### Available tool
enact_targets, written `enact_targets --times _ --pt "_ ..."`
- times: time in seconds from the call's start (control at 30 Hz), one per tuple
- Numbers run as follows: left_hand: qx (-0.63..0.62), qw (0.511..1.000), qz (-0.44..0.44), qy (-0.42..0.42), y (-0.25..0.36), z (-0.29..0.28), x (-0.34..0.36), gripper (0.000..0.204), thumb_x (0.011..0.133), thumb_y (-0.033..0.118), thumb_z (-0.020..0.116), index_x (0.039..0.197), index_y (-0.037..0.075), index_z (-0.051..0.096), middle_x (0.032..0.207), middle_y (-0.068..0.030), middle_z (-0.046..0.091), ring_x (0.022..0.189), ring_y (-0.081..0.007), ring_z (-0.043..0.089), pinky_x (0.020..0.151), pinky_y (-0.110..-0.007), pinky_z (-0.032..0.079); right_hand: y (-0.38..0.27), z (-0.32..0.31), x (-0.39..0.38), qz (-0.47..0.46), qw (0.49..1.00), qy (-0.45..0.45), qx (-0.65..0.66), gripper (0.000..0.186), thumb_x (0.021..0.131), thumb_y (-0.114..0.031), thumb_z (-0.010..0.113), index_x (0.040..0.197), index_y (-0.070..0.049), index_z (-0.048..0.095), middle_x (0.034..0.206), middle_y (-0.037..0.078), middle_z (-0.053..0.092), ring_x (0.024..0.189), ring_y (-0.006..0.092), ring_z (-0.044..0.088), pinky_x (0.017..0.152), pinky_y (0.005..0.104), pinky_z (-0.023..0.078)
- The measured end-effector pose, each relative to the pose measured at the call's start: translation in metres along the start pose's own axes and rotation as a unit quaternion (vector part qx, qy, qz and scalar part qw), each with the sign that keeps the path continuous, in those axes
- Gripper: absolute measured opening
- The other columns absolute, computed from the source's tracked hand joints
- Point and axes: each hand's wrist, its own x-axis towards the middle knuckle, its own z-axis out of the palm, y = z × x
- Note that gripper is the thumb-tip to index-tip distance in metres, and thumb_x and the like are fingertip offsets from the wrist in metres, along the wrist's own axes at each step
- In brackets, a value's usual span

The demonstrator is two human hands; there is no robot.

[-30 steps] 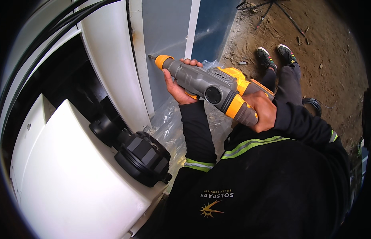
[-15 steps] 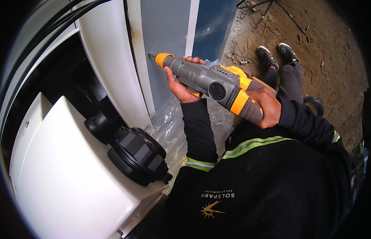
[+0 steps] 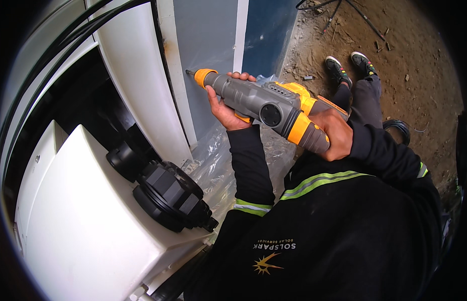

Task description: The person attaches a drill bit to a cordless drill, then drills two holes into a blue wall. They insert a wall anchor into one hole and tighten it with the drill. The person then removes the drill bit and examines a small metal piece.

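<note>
My right hand is wrapped round the rear grip of a grey and yellow rotary hammer drill. My left hand cradles the front of its body from below, the thumb on the near side and the fingertips showing over the far side. A thin bit points left from the yellow collar, its tip at a grey panel. I cannot tell whether the tip is in the panel or just against it. The trigger finger is hidden behind the grip.
At left stands a white casing with a bulky black fitting. Black cables run across the upper left. Clear plastic sheeting lies below the drill. Brown dirt ground with my shoes and a coiled cable is at right.
Both hands keep the same hold on the drill. Drill and hands sit a touch further left, and the view has shifted slightly, showing a little more at the white casing's lower end.
</note>
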Motion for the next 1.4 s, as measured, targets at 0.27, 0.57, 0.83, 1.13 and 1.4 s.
enact_targets --times 0.27,0.57,0.83,1.13,1.4 --pt "0.012 1.0 0.002 0.003 -0.001 -0.0007 0.0024 0.061 0.102 0.057 0.061 0.118 -0.002 0.058 0.11 -0.0178 0.063 0.109 -0.0342 0.062 0.105 -0.051 0.05 0.0042 0.0045 0.0003 -0.005 0.999 0.034 -0.015 0.028 0.081 -0.005 0.066 0.108 0.001 0.069 0.093 0.022 0.073 0.09 0.0444 0.07 0.083 0.0455 0.055" --pt "0.003 1.0 -0.003 0.013 -0.0015 -0.0077 0.0028 0.064 0.102 0.062 0.059 0.119 0.0 0.059 0.112 -0.0173 0.064 0.109 -0.0356 0.062 0.104 -0.055 0.051 0.0016 0.0005 -0.0008 0.002 0.999 0.011 -0.04 0.032 0.081 -0.006 0.069 0.113 0.001 0.069 0.099 0.023 0.073 0.094 0.0443 0.07 0.083 0.0451 0.054" --pt "0.005 1.0 -0.001 0.008 -0.0041 -0.0083 0.0048 0.064 0.102 0.062 0.059 0.118 0.0 0.058 0.112 -0.0183 0.064 0.108 -0.0351 0.062 0.106 -0.053 0.049 -0.0016 0.001 -0.0013 0.015 0.999 0.022 -0.027 0.032 0.081 -0.007 0.07 0.111 0.002 0.068 0.096 0.023 0.073 0.089 0.0449 0.07 0.08 0.0459 0.055" --pt "-0.011 1.0 -0.011 0.023 -0.0055 -0.0087 0.0048 0.065 0.102 0.063 0.058 0.118 0.0 0.058 0.112 -0.0175 0.063 0.107 -0.0354 0.062 0.105 -0.053 0.049 -0.0014 0.0042 -0.002 -0.071 0.992 0.071 -0.078 0.029 0.084 -0.006 0.07 0.111 0.003 0.069 0.094 0.023 0.073 0.091 0.0443 0.07 0.082 0.0449 0.055" --pt "0.001 1.0 -0.014 0.017 -0.0073 -0.0067 0.005 0.06 0.104 0.056 0.055 0.119 -0.002 0.057 0.11 -0.0187 0.061 0.109 -0.0344 0.061 0.103 -0.051 0.051 -0.0011 0.0053 -0.0047 0.013 0.996 0.057 -0.067 0.035 0.084 -0.007 0.07 0.117 0.003 0.069 0.098 0.024 0.073 0.092 0.0448 0.07 0.082 0.0471 0.054"
